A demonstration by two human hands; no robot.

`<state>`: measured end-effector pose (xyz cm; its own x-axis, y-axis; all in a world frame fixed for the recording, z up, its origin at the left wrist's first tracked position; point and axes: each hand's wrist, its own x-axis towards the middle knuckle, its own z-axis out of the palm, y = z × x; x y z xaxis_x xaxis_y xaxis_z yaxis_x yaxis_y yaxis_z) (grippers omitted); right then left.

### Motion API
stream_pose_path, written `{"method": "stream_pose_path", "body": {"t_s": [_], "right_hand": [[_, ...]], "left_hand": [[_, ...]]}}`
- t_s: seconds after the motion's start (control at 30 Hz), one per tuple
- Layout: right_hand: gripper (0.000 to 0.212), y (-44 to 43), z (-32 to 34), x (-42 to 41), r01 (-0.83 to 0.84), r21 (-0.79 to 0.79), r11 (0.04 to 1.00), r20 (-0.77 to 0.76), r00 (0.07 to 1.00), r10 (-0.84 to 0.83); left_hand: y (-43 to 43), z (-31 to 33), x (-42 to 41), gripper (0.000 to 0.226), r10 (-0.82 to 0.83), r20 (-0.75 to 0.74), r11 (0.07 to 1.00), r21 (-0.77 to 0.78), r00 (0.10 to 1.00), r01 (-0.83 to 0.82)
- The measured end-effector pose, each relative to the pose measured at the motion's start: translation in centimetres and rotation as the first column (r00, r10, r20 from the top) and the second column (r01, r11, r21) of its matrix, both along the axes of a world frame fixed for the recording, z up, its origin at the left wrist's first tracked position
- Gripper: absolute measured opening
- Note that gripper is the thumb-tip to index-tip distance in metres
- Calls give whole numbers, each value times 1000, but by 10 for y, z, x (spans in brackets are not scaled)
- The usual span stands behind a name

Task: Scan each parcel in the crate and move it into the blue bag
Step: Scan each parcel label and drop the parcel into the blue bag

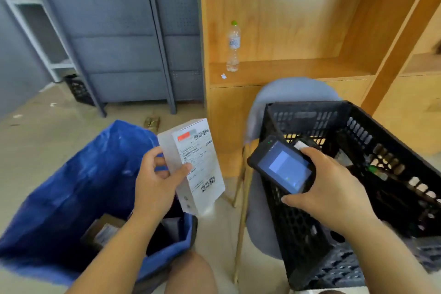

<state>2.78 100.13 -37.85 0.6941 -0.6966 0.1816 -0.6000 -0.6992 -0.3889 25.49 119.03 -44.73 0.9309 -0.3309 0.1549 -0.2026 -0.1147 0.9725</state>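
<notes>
My left hand (157, 181) grips a white box parcel (200, 174) with a shipping label and barcodes facing me, held above the right edge of the open blue bag (71, 186). My right hand (331, 188) holds a black handheld scanner (282, 167), its lit screen facing up and its front end turned toward the parcel. The scanner hovers over the near left corner of the black plastic crate (310, 234), which rests on a grey chair. More parcels lie inside the crate (343, 157), partly hidden. A brown parcel (102, 231) lies in the bag.
A wooden shelf unit (286, 69) stands behind, with a water bottle (233, 48) on its ledge. Grey metal lockers (133, 43) are at the back left, with a small black crate (78, 89) on the floor beside them. My bare knee (191, 274) is at the bottom.
</notes>
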Motion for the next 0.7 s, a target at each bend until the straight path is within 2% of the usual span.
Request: {"method": "stream_pose_path", "body": {"t_s": [0.1,0.2,0.27,0.37,0.5,0.6,0.7], "right_hand": [[90,19,-6,29,-98,-11,995,-8,995,98],[88,33,-12,47,-161,-16,987,-32,986,161],[88,39,-15,54,-190,3,982,-58,980,190],[88,40,-18,56,-193,6,981,-73,979,193],[92,31,-15,44,-136,-12,991,-61,989,135],[94,18,-10,25,-46,-4,999,-51,998,45],[94,2,-6,-2,56,19,998,-27,998,-55]], "left_hand": [[39,-18,15,49,186,13,975,124,982,-186],[67,-34,37,49,267,1,938,230,964,-260],[80,-45,50,56,241,-49,901,384,969,-204],[87,-58,55,54,137,-117,772,635,984,-32],[73,-60,47,39,-6,-194,704,696,981,142],[47,-50,37,31,-103,-179,657,727,978,202],[15,-35,20,22,-193,-149,673,699,970,241]]}}
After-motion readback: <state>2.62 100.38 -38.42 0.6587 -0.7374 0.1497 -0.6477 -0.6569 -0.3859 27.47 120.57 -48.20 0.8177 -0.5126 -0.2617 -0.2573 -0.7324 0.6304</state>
